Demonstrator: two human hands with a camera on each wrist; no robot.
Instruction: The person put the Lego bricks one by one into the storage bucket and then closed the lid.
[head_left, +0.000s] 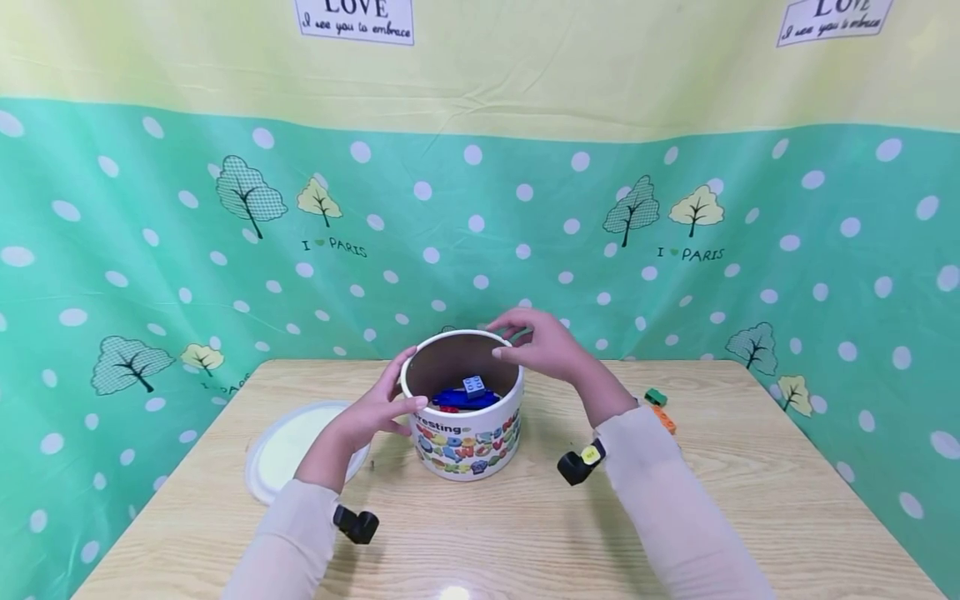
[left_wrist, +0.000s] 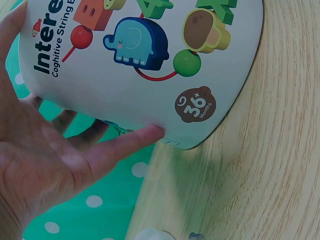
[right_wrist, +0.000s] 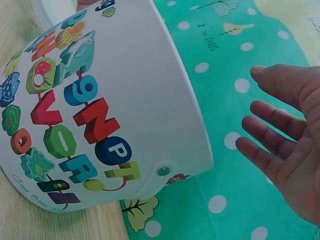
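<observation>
A white toy bucket [head_left: 467, 446] printed with colourful letters and animals stands upright on the table. Inside it lie a light-blue building brick [head_left: 474, 386], dark-blue pieces [head_left: 457, 399] and a bit of red. My left hand [head_left: 367, 411] spreads along the bucket's left side, thumb at the front rim; in the left wrist view one extended finger [left_wrist: 135, 141] lies against the printed wall, while others pass behind it. My right hand [head_left: 543, 343] hovers by the far right rim, fingers loosely bent. From the right wrist, this hand [right_wrist: 290, 135] appears apart from the wall, holding nothing.
A round white lid [head_left: 262, 450] lies flat on the table left of the bucket, partly under my left forearm. Beyond my right forearm are a green brick [head_left: 656, 397] and an orange brick [head_left: 664, 419]. A patterned green curtain [head_left: 480, 250] hangs behind the wooden table [head_left: 480, 542].
</observation>
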